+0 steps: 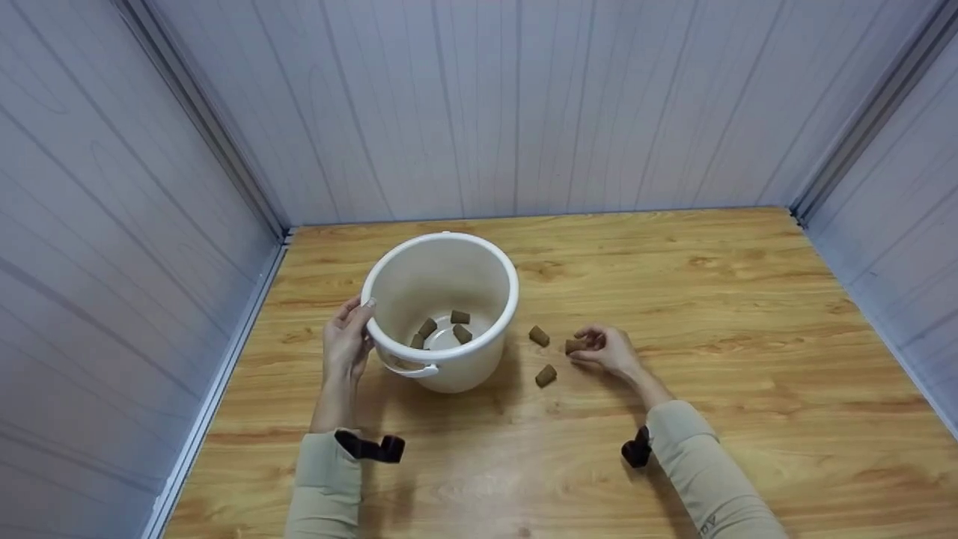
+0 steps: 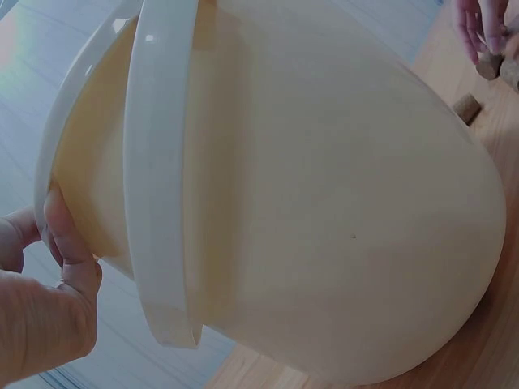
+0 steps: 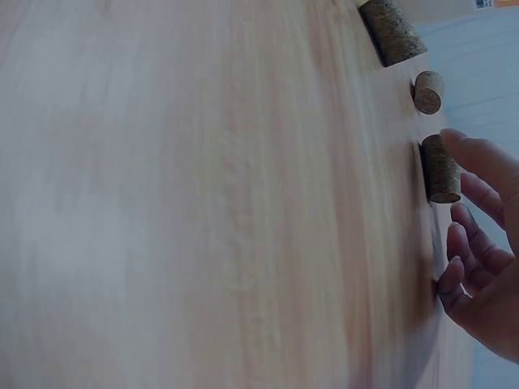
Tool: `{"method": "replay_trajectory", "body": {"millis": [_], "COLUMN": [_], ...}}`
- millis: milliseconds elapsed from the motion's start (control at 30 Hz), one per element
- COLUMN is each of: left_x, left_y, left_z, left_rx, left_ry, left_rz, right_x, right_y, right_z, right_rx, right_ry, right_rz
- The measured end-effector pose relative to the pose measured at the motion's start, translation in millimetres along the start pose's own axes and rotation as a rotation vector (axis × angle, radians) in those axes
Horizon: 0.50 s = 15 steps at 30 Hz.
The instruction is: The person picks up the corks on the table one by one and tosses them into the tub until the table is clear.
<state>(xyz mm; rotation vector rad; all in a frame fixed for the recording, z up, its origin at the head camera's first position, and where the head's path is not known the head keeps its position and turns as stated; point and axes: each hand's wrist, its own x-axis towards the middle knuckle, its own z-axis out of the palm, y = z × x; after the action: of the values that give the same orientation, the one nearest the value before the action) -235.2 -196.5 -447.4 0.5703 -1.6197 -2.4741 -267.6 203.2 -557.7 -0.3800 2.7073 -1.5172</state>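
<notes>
A white bucket (image 1: 479, 367) stands left of the middle of the wooden surface, with several brown corks (image 1: 460, 317) lying on its bottom. My left hand (image 1: 346, 343) grips the bucket's rim at the left side, its thumb over the edge; the left wrist view shows that grip close up. To the right of the bucket, my right hand (image 1: 610, 352) pinches a cork (image 3: 442, 170) between thumb and fingers, low at the surface. Two more corks lie loose between that hand and the bucket, one farther back (image 1: 539, 336) and one nearer (image 1: 546, 375).
The bucket's white handle (image 1: 412, 370) hangs down at its front left. Pale panelled walls (image 1: 524, 112) enclose the wooden surface (image 1: 748, 314) at the back, left and right. A dark strap with a camera sits on each wrist.
</notes>
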Motion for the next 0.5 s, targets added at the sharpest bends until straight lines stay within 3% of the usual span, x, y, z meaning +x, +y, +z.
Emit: {"method": "replay_trajectory", "body": {"millis": [500], "left_x": [-1.5], "left_y": [1.2], "left_z": [-1.5], "left_rx": [0.012], "left_ry": [0.005], "left_rz": [0.014], "right_x": [0.3], "right_y": [2.6], "right_z": [3.7], "right_rx": [-0.072], "right_ry": [0.025], "right_rz": [0.007]}}
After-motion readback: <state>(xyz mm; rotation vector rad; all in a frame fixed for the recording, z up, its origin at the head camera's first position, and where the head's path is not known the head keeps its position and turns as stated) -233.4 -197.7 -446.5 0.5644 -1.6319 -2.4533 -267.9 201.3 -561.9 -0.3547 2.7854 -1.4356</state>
